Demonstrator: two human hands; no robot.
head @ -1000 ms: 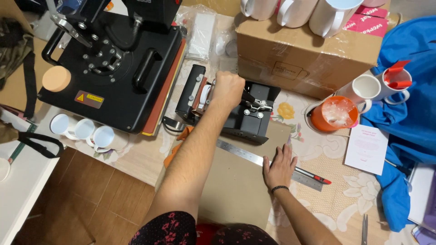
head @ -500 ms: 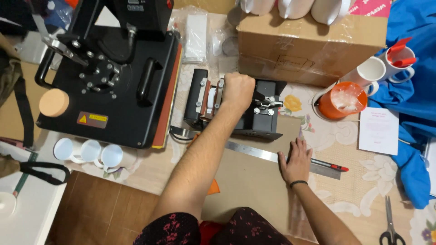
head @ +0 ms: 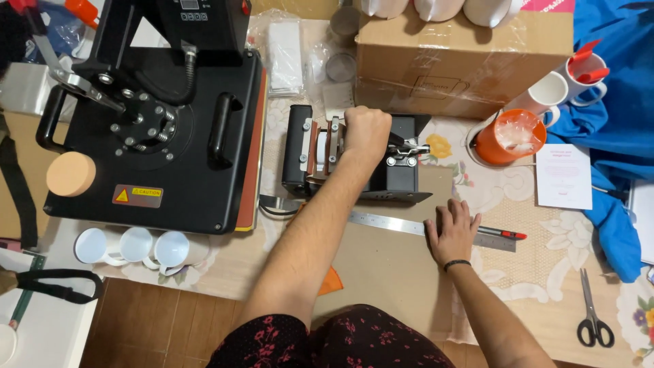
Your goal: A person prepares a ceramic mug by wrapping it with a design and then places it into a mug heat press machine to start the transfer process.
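My left hand (head: pixel 366 131) is closed in a fist on the top of a small black mug press (head: pixel 402 174), which stands in the middle of the table. What the fingers grip is hidden under the fist. My right hand (head: pixel 452 232) lies flat, fingers spread, on a steel ruler (head: pixel 381 222) that rests across a brown sheet of card (head: pixel 381 272). A black band is on that wrist. A red-and-black pen or knife (head: pixel 503 234) lies just right of this hand.
A large black flat heat press (head: pixel 157 129) fills the left side. White mugs (head: pixel 136 247) lie below it. A cardboard box (head: pixel 463 61) with mugs on top stands behind. An orange cup (head: pixel 507 140), a paper slip (head: pixel 564 177), blue cloth (head: pixel 616 116) and scissors (head: pixel 593 317) are at right.
The view has shifted and drawn closer. My left hand stays clenched on the mug press and my right hand stays flat on the ruler.
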